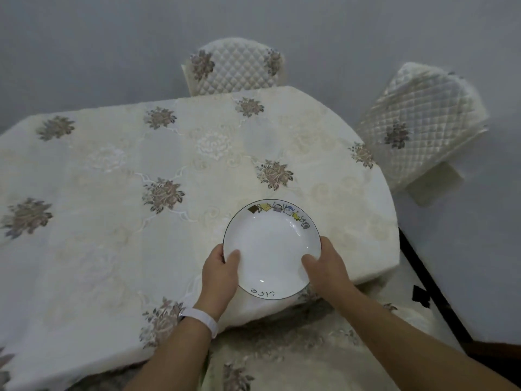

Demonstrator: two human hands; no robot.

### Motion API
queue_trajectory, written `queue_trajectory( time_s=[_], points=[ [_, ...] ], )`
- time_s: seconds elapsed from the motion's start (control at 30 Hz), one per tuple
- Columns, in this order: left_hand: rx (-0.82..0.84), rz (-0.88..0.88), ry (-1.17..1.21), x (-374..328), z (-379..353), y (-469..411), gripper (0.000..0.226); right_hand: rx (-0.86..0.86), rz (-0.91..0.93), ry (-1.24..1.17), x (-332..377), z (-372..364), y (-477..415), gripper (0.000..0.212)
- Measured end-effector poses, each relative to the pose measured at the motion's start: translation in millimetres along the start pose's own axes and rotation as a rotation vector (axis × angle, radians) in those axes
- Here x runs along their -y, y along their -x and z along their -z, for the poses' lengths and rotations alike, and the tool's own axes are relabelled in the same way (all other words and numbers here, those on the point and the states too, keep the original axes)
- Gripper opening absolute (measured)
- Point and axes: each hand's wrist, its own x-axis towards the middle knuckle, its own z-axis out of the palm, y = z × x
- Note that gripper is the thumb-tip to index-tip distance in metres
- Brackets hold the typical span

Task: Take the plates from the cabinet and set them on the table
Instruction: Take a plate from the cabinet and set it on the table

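Observation:
A white plate (270, 246) with a thin dark rim, small cartoon figures on its far edge and the word "Life" on its near edge is over the near right part of the table (118, 221). My left hand (220, 275) grips its left rim, thumb on top. My right hand (327, 266) grips its right rim the same way. I cannot tell whether the plate touches the cream flowered tablecloth or hovers just above it. The cabinet is out of view.
A quilted chair (236, 69) stands at the table's far side and a second one (420, 125) at the right. A third cushioned seat (296, 362) is right below my arms. A dark strip (434, 292) crosses the floor at the right.

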Motion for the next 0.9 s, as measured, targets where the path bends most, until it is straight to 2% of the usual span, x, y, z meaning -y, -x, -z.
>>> queue_trajectory(
  time_s=[0.2, 0.3, 0.43, 0.77, 0.9],
  points=[
    [0.026, 0.135, -0.102, 31.2, -24.6, -5.5, 0.008, 0.136, -0.037, 0.057, -31.1, 0.7, -38.3, 0.028],
    [-0.013, 0.192, -0.120, 39.0, -34.0, -9.6, 0.011, 0.201, -0.034, 0.078, -44.0, -4.3, -56.2, 0.031],
    [-0.105, 0.258, -0.123, 40.8, -41.9, -15.3, 0.005, 0.262, -0.016, 0.063, -49.6, -13.7, -74.2, 0.031],
    [-0.121, 0.268, -0.339, 52.1, -44.4, -24.3, 0.014, 0.308, 0.014, 0.102, -55.1, -16.6, -101.9, 0.027],
    [-0.121, 0.266, -0.354, 50.2, -44.5, -23.2, 0.015, 0.323, 0.036, 0.133, -55.6, -15.3, -106.8, 0.030]
  ],
)
